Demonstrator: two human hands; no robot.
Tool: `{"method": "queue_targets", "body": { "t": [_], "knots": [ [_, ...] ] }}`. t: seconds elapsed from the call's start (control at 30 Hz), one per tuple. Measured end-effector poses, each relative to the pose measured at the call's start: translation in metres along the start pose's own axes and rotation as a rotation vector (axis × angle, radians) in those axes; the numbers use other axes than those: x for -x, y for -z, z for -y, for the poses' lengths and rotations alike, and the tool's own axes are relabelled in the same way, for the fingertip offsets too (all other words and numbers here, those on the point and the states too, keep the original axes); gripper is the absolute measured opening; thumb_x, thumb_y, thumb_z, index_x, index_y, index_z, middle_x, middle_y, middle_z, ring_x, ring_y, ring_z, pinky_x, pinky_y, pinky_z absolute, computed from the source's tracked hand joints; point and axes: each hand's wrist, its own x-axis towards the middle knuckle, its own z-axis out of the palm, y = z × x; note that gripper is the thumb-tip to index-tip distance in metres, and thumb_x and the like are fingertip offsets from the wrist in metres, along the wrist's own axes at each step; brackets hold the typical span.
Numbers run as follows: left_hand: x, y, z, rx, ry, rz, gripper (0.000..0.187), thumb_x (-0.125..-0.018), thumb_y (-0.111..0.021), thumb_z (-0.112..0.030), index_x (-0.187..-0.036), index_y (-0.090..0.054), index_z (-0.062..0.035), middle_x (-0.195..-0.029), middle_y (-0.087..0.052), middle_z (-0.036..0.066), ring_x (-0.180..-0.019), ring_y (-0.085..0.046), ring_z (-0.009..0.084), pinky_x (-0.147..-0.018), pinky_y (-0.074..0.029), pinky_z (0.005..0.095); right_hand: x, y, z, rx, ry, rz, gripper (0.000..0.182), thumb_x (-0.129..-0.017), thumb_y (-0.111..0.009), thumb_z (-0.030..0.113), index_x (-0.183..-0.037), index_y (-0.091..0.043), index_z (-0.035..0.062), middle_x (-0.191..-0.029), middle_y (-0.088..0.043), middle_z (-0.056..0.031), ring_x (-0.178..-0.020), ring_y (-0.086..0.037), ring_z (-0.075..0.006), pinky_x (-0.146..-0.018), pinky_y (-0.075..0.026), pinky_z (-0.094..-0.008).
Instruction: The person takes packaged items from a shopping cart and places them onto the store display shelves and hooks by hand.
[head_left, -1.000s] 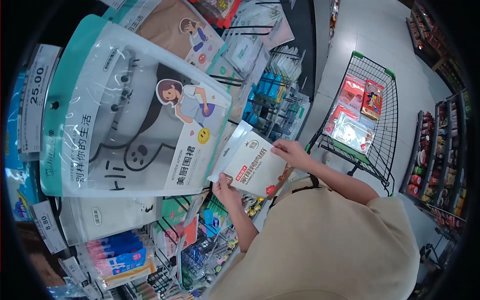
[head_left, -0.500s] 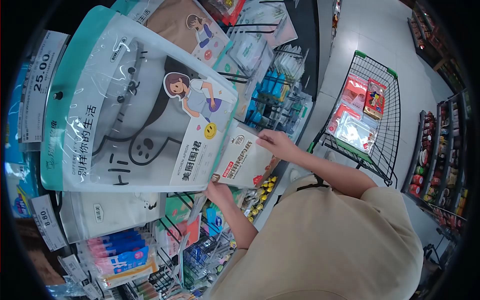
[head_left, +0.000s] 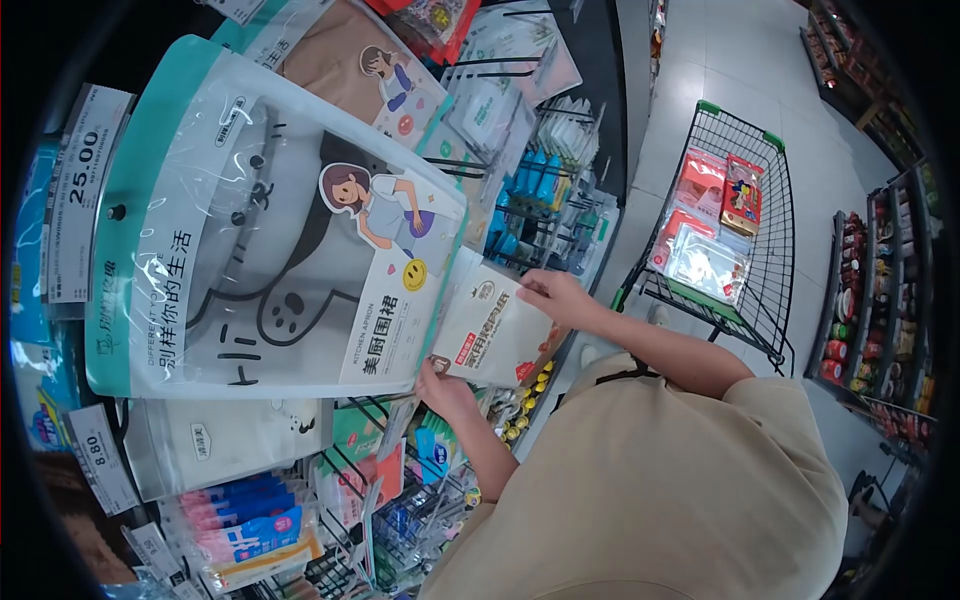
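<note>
I hold a flat white pack of barbecue paper [head_left: 488,325] between both hands, its printed front facing up. My right hand [head_left: 560,302] pinches the pack's far right edge. The near left corner, by a hang hole, is gripped by my left hand [head_left: 447,392]. Just left of the pack hangs a large clear-fronted kitchen apron package [head_left: 270,240] with a teal border. It overlaps the barbecue paper's left side and partly hides it.
Shelf hooks carry a brown apron pack [head_left: 325,55], blue items [head_left: 540,172] and pink-and-blue packs [head_left: 245,520]. Price tags [head_left: 85,190] line the left. On the right stands a wire shopping cart [head_left: 770,260] with several packages inside. Stocked shelves [head_left: 880,300] stand beyond it.
The view has shifted slightly, so the hanging apron package sits a little lower. Both hands keep their hold on the barbecue paper, which is tilted a bit differently.
</note>
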Motion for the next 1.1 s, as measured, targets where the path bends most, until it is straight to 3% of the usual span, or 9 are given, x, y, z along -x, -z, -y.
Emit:
{"method": "queue_targets", "body": {
  "t": [0.23,0.5,0.57,0.6,0.67,0.77,0.97,1.07,1.1],
  "knots": [
    [-0.009,0.013,0.002,0.018,-0.007,-0.080,0.025,-0.099,-0.051,-0.018,-0.112,-0.056,0.0024,-0.113,-0.063,0.015,-0.104,-0.062,0.0240,-0.090,-0.051,0.0367,-0.004,-0.005,0.002,0.018,0.035,0.033,0.027,-0.094,-0.062,0.022,-0.101,-0.060,-0.0030,-0.081,-0.067,-0.0160,-0.070,-0.064,-0.0235,-0.069,-0.050,-0.0348],
    [-0.005,-0.001,-0.001,-0.105,-0.052,-0.093,0.029,-0.099,-0.051,-0.018,-0.119,-0.054,0.0035,-0.115,-0.062,0.014,-0.103,-0.061,0.0206,-0.092,-0.048,0.0348,-0.006,-0.006,-0.020,-0.013,0.062,-0.033,0.026,-0.092,-0.061,0.020,-0.106,-0.061,-0.0018,-0.088,-0.068,-0.0168,-0.081,-0.067,-0.0312,-0.076,-0.052,-0.0389],
    [-0.003,-0.001,-0.001,-0.158,-0.033,-0.090,0.031,-0.099,-0.052,-0.018,-0.120,-0.053,0.0039,-0.115,-0.062,0.014,-0.103,-0.061,0.0201,-0.092,-0.048,0.0343,-0.003,0.001,-0.017,0.100,0.000,0.013,0.031,-0.090,-0.060,0.017,-0.116,-0.058,-0.0004,-0.107,-0.065,-0.0199,-0.100,-0.064,-0.0349,-0.086,-0.051,-0.0409],
    [-0.002,-0.003,-0.003,-0.209,-0.013,-0.111,0.031,-0.099,-0.052,-0.019,-0.120,-0.052,0.0041,-0.116,-0.062,0.014,-0.103,-0.060,0.0195,-0.091,-0.047,0.0338,0.000,0.003,-0.020,0.098,-0.002,0.011,0.031,-0.090,-0.060,0.017,-0.116,-0.058,-0.0004,-0.107,-0.065,-0.0199,-0.100,-0.064,-0.0349,-0.086,-0.051,-0.0409],
    [0.000,-0.003,-0.003,-0.262,0.008,-0.133,0.032,-0.099,-0.052,-0.019,-0.120,-0.052,0.0044,-0.116,-0.062,0.014,-0.103,-0.060,0.0190,-0.090,-0.047,0.0333,0.005,0.004,-0.030,0.199,0.043,-0.044,0.039,-0.089,-0.059,0.015,-0.125,-0.052,0.0012,-0.124,-0.057,-0.0223,-0.114,-0.057,-0.0366,-0.096,-0.046,-0.0412],
    [-0.003,0.001,0.001,-0.259,-0.027,-0.100,0.029,-0.099,-0.053,-0.020,-0.115,-0.054,0.0039,-0.113,-0.062,0.013,-0.101,-0.060,0.0180,-0.089,-0.046,0.0320,0.009,0.006,-0.049,0.220,0.091,-0.054,0.044,-0.089,-0.060,0.013,-0.130,-0.048,0.0022,-0.130,-0.052,-0.0225,-0.120,-0.052,-0.0378,-0.100,-0.043,-0.0409],
    [-0.012,0.022,0.020,-0.248,-0.125,-0.087,0.023,-0.100,-0.052,-0.020,-0.109,-0.056,0.0005,-0.109,-0.062,0.011,-0.100,-0.059,0.0175,-0.089,-0.046,0.0315,0.018,0.019,-0.061,0.193,0.040,-0.053,0.045,-0.089,-0.061,0.011,-0.131,-0.049,0.0011,-0.122,-0.059,-0.0199,-0.114,-0.059,-0.0319,-0.097,-0.046,-0.0398],
    [-0.005,0.021,0.022,-0.321,-0.205,-0.046,0.024,-0.100,-0.053,-0.023,-0.107,-0.057,-0.0005,-0.105,-0.063,0.010,-0.097,-0.059,0.0167,-0.085,-0.047,0.0301,0.027,0.031,-0.060,0.110,-0.032,-0.061,0.041,-0.088,-0.060,0.009,-0.127,-0.052,0.0002,-0.121,-0.061,-0.0205,-0.110,-0.061,-0.0334,-0.093,-0.049,-0.0396],
    [-0.001,0.021,0.024,-0.406,-0.204,-0.120,0.023,-0.099,-0.055,-0.022,-0.102,-0.058,0.0012,-0.100,-0.063,0.009,-0.092,-0.059,0.0154,-0.081,-0.048,0.0300,0.030,0.036,-0.066,0.106,-0.036,-0.068,0.041,-0.088,-0.060,0.009,-0.127,-0.052,0.0002,-0.121,-0.061,-0.0205,-0.110,-0.061,-0.0334,-0.093,-0.049,-0.0396]
  ]
}}
